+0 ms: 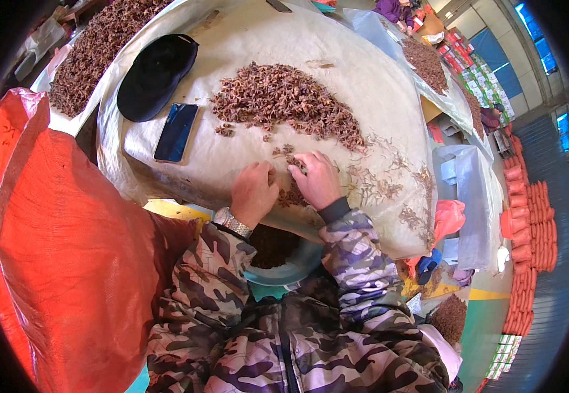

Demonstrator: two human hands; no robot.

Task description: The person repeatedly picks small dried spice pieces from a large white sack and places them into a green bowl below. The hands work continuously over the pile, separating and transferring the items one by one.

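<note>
A mound of dried star anise [284,100] lies on the cloth-covered table [181,182] before me. My right hand [318,179] is at its near side, with brown star anise pieces [294,161] between thumb and fingers. Close by on the left, my left hand [255,190] rests low over the cloth with its fingers curled; whether they hold anything is hidden. Between and below my hands is a small heap of star anise [292,196] at the table's near edge. Under that edge, a blue-grey basin [284,277] with dark brown contents sits at my lap.
A smartphone [176,132] and a black cap-like item [154,78] lie left on the table. Thin stems [378,182] are scattered at right. A large red woven sack [78,245] stands at my left. Another person [395,12] is at a far table; stacked red sacks [540,226] line the right.
</note>
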